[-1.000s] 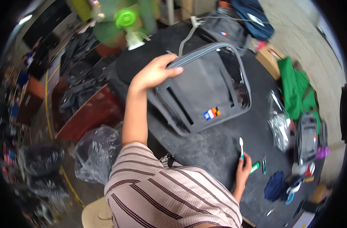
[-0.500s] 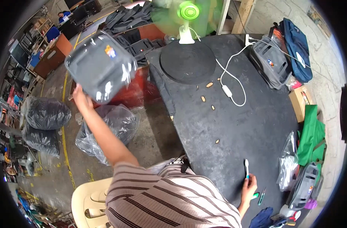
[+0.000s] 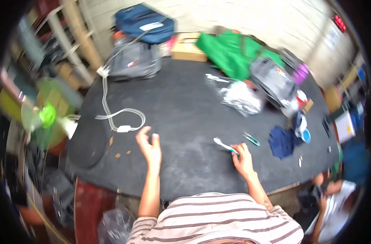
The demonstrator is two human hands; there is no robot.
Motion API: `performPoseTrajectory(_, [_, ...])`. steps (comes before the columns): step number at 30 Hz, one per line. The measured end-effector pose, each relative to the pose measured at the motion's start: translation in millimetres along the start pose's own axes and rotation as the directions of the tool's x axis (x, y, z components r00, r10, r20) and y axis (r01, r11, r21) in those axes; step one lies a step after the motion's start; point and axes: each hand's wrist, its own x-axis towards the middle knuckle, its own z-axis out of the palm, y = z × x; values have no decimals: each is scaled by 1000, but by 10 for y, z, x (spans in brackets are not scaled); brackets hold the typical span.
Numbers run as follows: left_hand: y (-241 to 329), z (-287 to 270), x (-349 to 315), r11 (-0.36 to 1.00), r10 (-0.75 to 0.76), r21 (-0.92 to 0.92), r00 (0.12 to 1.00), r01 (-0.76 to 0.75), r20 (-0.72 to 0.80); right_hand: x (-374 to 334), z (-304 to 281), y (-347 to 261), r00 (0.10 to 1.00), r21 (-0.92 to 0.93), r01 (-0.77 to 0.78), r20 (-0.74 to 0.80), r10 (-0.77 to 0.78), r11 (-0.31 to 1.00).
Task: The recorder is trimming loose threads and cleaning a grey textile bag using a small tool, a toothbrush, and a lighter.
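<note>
My right hand (image 3: 244, 159) is closed on the handle of a toothbrush (image 3: 221, 142) with a white head and a green-blue grip, held low over the black table (image 3: 181, 110). My left hand (image 3: 149, 149) hovers above the table's near side with its fingers apart and nothing in them. To the right of the toothbrush lies a small pair of green thread snips (image 3: 252, 140). Further right is a crumpled dark blue cloth (image 3: 280, 142), with a blue cup (image 3: 305, 135) beside it.
A grey backpack (image 3: 136, 62), a blue bag (image 3: 145, 22), a cardboard box (image 3: 188, 48) and green fabric (image 3: 226, 51) line the far edge. Clear plastic (image 3: 241, 96) lies by another grey backpack (image 3: 273, 79). A white cord switch (image 3: 123, 129) and a green fan (image 3: 47, 115) are leftward. Another person (image 3: 331, 211) sits lower right.
My view has swung right. The grey backpack that my left hand held up at the left is out of that hand, which is now over the table. The toothbrush stays in my right hand.
</note>
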Motion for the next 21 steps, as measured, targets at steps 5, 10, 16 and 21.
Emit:
performPoseTrajectory(5, [237,1024,-515,903,225,124,699,-411,679,-220,-522,606,856,-99,-263,-483,184,960])
performPoseTrajectory(10, [-24,1264,-869,675,230,319,601,-665,766,-592,-728,1058,771,-226,-478,-570,283,849])
performPoseTrajectory(16, [-3,1237,-812,700,222,287,582,-654,783,-81,-801,1236,755,-249,-340,-647,105,907])
performPoseTrajectory(21, [1,1239,-796,736,209,281,602,-616,771,928,-1006,1361,715,-324,-292,-699,-20,900])
